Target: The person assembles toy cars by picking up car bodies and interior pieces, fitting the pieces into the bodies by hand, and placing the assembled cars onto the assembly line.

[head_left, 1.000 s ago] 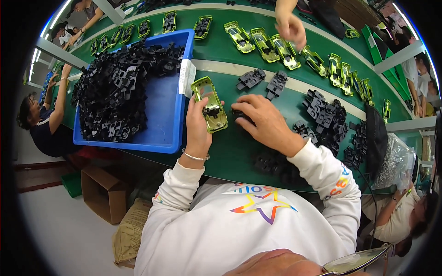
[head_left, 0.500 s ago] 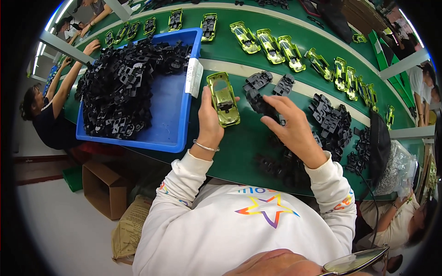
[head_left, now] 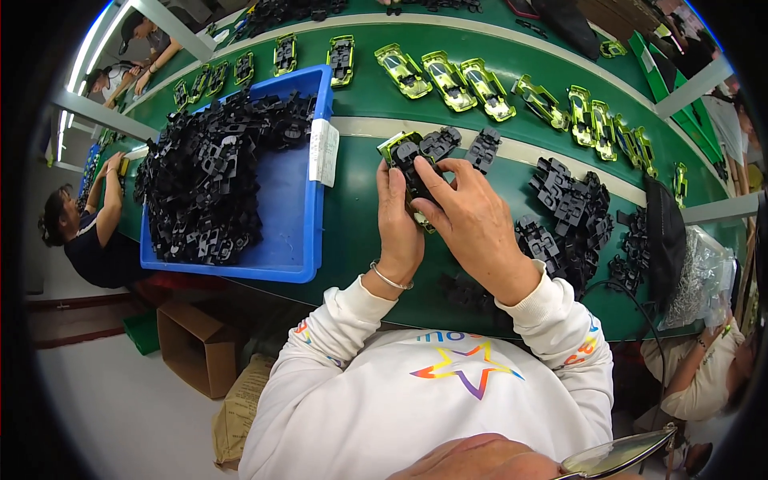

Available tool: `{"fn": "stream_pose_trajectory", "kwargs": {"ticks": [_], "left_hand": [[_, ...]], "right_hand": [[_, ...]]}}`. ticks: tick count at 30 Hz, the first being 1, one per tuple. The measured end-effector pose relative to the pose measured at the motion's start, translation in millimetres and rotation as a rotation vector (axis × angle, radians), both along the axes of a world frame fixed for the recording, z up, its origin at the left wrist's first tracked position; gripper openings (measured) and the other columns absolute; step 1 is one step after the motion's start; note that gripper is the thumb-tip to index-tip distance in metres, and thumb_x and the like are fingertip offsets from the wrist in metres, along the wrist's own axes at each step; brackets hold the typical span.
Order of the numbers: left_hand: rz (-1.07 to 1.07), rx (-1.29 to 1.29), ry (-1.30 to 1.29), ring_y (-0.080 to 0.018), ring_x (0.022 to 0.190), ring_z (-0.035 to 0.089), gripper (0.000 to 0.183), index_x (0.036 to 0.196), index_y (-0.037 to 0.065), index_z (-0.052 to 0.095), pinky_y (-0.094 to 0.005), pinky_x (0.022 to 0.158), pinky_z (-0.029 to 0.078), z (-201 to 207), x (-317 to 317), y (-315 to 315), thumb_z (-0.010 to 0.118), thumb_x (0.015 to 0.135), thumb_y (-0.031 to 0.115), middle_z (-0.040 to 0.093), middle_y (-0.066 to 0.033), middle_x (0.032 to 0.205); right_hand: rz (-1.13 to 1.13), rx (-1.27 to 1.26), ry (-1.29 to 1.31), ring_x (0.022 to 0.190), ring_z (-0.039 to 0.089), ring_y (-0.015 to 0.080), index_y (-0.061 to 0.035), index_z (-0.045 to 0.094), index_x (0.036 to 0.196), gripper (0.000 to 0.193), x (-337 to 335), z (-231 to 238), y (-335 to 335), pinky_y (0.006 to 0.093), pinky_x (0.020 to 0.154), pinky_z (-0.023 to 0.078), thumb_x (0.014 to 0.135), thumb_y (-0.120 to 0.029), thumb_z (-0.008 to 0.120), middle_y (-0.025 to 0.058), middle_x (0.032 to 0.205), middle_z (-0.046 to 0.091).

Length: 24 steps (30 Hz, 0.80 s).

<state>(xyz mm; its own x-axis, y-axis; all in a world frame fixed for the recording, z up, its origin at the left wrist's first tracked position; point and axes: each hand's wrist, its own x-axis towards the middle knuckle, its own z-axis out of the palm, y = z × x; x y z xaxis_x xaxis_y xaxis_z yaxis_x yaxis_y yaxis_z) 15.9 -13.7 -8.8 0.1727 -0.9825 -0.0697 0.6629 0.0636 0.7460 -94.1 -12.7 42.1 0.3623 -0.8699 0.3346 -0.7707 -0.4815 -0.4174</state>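
Observation:
My left hand (head_left: 398, 228) is wrapped round a lime-green toy car body shell (head_left: 387, 147). A black plastic car interior part (head_left: 407, 154) lies against the shell's hollow side, and my right hand (head_left: 478, 228) holds it there with thumb and fingers. The fingers partly cover both pieces, so how far the part sits inside cannot be seen. Just beyond my right fingers are two loose black parts, one tilted (head_left: 441, 142) and one more upright (head_left: 485, 150). To the right lies a heap of similar black parts (head_left: 570, 204).
A blue bin (head_left: 318, 240) full of black parts stands at the left. Green car shells (head_left: 448, 84) line the belt beyond, and several at its left bear black parts (head_left: 342, 60). A co-worker (head_left: 96, 232) reaches across the far left. A black pouch (head_left: 662, 240) lies right.
The shell has turned over and moved right, its hollow side now up. My right hand has brought the black part left onto it. The view has shifted slightly.

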Motion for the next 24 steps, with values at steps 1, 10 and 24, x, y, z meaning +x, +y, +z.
{"fn": "stream_pose_trajectory", "kwargs": {"ticks": [1, 10, 24], "left_hand": [[-0.007, 0.002, -0.002, -0.0195, 0.107, 0.059, 0.036, 0.127, 0.007, 0.047, -0.0338, 0.094, 0.047, -1.4, -0.7, 0.0, 0.034, 0.107, 0.034, 0.058, -0.0081, 0.118], [-0.085, -0.018, 0.065, -0.0205, 0.109, 0.059, 0.037, 0.128, 0.006, 0.046, -0.0346, 0.096, 0.047, -9.1, 3.0, -0.6, 0.032, 0.107, 0.033, 0.059, -0.0103, 0.118], [-0.085, -0.055, -0.182, -0.0137, 0.098, 0.06, 0.027, 0.124, 0.004, 0.048, -0.0287, 0.084, 0.051, -15.3, 9.9, -2.2, 0.049, 0.102, 0.02, 0.061, -0.0072, 0.11]], "right_hand": [[-0.007, 0.002, -0.002, 0.097, 0.063, 0.0296, -0.0095, 0.056, 0.128, 0.048, -0.4, 0.1, -0.5, 0.0384, 0.07, 0.058, 0.084, -0.022, 0.071, 0.0148, 0.114, 0.058], [0.003, 0.069, -0.089, 0.102, 0.059, 0.0314, 0.0009, 0.058, 0.119, 0.043, 1.7, 5.4, -0.8, 0.0392, 0.08, 0.054, 0.083, -0.018, 0.071, 0.0154, 0.115, 0.054], [0.158, 0.129, -0.27, 0.097, 0.062, 0.0272, -0.0004, 0.06, 0.12, 0.039, -22.2, -4.9, -11.0, 0.0381, 0.076, 0.053, 0.082, -0.006, 0.068, 0.0119, 0.118, 0.056]]}}
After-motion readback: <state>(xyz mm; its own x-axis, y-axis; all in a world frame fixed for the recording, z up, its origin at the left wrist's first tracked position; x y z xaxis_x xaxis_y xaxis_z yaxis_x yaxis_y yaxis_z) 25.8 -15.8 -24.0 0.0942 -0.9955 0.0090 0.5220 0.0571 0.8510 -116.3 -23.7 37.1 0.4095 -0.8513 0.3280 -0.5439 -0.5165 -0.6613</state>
